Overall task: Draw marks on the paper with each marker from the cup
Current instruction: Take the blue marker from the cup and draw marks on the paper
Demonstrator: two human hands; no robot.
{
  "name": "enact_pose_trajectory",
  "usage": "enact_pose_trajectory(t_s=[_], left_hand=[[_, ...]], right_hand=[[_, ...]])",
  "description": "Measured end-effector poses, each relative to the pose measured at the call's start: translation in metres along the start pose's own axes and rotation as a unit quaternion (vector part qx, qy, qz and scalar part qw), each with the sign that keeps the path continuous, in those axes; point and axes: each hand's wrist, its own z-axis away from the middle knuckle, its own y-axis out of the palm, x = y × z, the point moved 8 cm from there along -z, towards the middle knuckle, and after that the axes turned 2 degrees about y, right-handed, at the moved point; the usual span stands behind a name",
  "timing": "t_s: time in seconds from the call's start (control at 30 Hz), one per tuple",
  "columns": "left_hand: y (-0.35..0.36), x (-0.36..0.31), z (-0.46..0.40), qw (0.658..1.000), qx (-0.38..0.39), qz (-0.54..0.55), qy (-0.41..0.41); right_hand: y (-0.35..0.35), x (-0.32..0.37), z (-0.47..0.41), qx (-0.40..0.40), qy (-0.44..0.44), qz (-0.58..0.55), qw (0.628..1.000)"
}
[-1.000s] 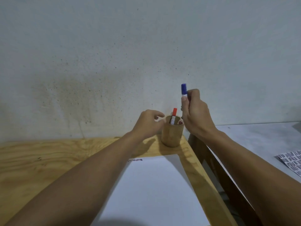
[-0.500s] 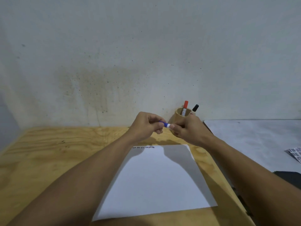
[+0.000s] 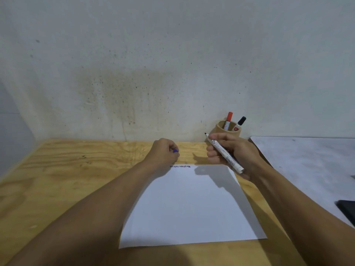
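A white sheet of paper (image 3: 190, 206) lies on the wooden table (image 3: 63, 173), with a short row of dark marks along its far edge. My right hand (image 3: 236, 152) grips an uncapped white marker (image 3: 224, 154), tip pointing up and left, above the paper's far right corner. My left hand (image 3: 165, 150) is closed around the blue cap (image 3: 175, 150), just beyond the paper's far edge. A wooden cup (image 3: 228, 129) stands against the wall behind my right hand and holds a red-capped marker (image 3: 229, 120) and a black-capped marker (image 3: 241, 121).
A stained wall rises right behind the table. To the right sits a lower grey surface (image 3: 311, 162) with a dark flat object (image 3: 347, 210) at the frame's edge. A gap separates it from the wooden table's right edge.
The hands pulled the blue cap off the marker and moved apart. The cap stayed in my left hand, the marker in my right. The view tilted down, showing more of the paper.
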Motion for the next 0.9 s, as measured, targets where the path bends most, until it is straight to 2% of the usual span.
enact_pose_trajectory(t_s=[0.1, 0.27, 0.33, 0.43, 0.53, 0.63, 0.77, 0.83, 0.9], left_hand=[[0.008, 0.003, -0.003, 1.0, 0.008, -0.017, -0.002], [0.018, 0.002, -0.009, 0.998, 0.028, -0.055, 0.016], [0.022, 0.004, -0.011, 0.997, 0.033, -0.067, 0.017], [0.022, 0.006, -0.011, 0.995, 0.025, -0.091, 0.023], [0.015, 0.001, 0.002, 0.985, -0.034, -0.155, 0.072], [0.009, -0.009, 0.026, 0.974, -0.094, -0.148, 0.147], [0.025, -0.006, 0.041, 0.968, -0.009, -0.155, 0.196], [0.029, -0.002, 0.044, 0.967, 0.007, -0.156, 0.199], [0.03, 0.002, 0.046, 0.97, 0.004, -0.139, 0.198]], right_hand=[[0.004, -0.008, -0.003, 0.024, 0.019, -0.135, 0.99], [0.002, -0.016, -0.009, 0.015, -0.019, -0.159, 0.987], [-0.003, -0.02, -0.011, -0.017, -0.035, -0.125, 0.991], [-0.006, -0.029, -0.014, -0.077, -0.042, -0.004, 0.996], [-0.005, -0.035, -0.018, -0.112, -0.064, 0.091, 0.987], [-0.003, -0.04, -0.021, -0.125, -0.071, 0.148, 0.978], [0.001, -0.04, -0.017, -0.134, -0.078, 0.181, 0.971], [0.004, -0.044, -0.016, -0.129, -0.076, 0.166, 0.975], [-0.001, -0.048, -0.019, -0.151, -0.083, 0.204, 0.964]])
